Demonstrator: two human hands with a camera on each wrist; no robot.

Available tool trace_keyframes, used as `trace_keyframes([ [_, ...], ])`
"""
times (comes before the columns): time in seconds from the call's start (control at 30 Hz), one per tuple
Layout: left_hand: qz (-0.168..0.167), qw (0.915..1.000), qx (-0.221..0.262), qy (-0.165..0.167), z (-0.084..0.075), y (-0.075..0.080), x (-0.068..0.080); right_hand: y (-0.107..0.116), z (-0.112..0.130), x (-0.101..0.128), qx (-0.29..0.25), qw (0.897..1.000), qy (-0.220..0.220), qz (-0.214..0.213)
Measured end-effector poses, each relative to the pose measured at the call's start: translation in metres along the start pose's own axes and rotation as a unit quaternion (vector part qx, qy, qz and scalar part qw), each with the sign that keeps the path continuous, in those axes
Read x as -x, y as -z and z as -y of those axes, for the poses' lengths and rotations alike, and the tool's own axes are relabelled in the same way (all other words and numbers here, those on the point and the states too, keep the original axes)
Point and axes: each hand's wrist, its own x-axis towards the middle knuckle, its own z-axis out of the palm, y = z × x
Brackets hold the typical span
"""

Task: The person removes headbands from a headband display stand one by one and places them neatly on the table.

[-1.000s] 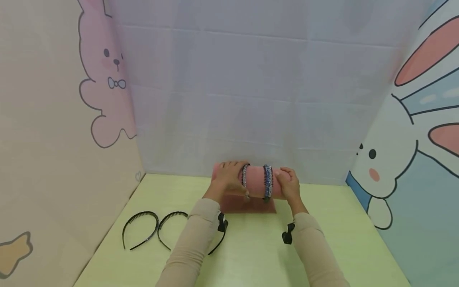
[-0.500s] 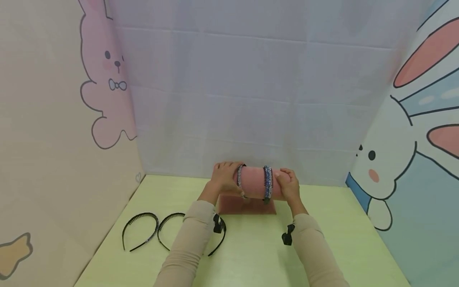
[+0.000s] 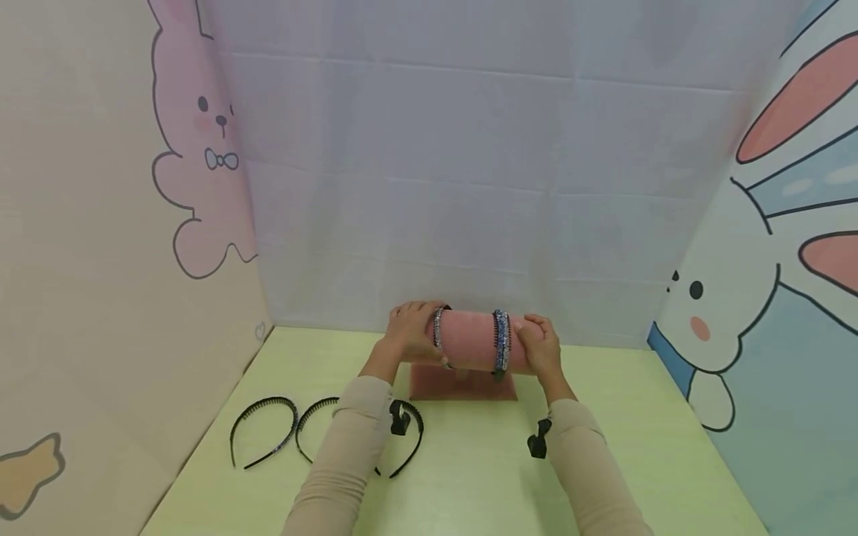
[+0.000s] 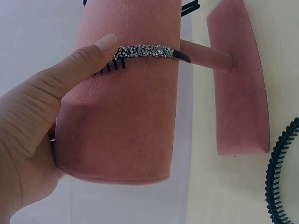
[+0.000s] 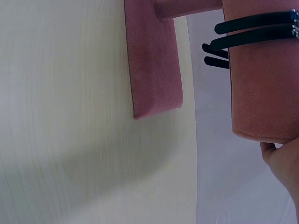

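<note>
- we are working at a pink roll [image 3: 469, 341] that is sitting on a peg above a pink base [image 3: 462, 385] near the back of the counter [image 3: 469, 476].
- our left hand [image 3: 410, 333] is wrapping over the left end of the roll, with its thumb [image 4: 79, 63] pressing on the toothed edge of the silver headband [image 4: 145, 51]; we are judging this a pinch of the band against the felt.
- our right hand [image 3: 539, 348] is cupping the right end of the roll; its fingers are looking curled round the end in the head view, and the right wrist view is showing only a sliver of palm [image 5: 282, 161].
- the silver headband is lying right under the left thumb, close to the roll's left end; the blue headband [image 3: 500, 341] is sitting just left of the right hand, apart from the silver one.
- risk, as we are judging it: the silver headband is sitting so near the end that a further push outward could be slipping it off the roll.
- the roll is resting on one thin peg, so uneven pressure from the two hands could be tipping the base or twisting the roll.
- the teeth could be snagging the felt.
- two black headbands [image 3: 264, 432] are lying on the counter to the left, partly under our left sleeve [image 3: 342, 454]; that sleeve could be dragging one.
</note>
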Motion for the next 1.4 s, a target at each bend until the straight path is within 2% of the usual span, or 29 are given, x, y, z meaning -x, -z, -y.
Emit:
trace_keyframes([
  [0.7,-0.001,0.9942,0.104,0.03,0.027,0.001,0.01,-0.002,0.001,0.003,-0.008,1.0,-0.009,0.0],
  [1.13,-0.007,0.9908,0.127,0.048,0.042,0.006,0.017,0.0,0.001,0.002,-0.003,1.0,-0.008,0.006],
  [1.4,-0.015,0.9891,0.139,0.044,0.048,0.008,0.021,-0.001,0.003,0.001,-0.008,1.0,-0.006,0.003],
])
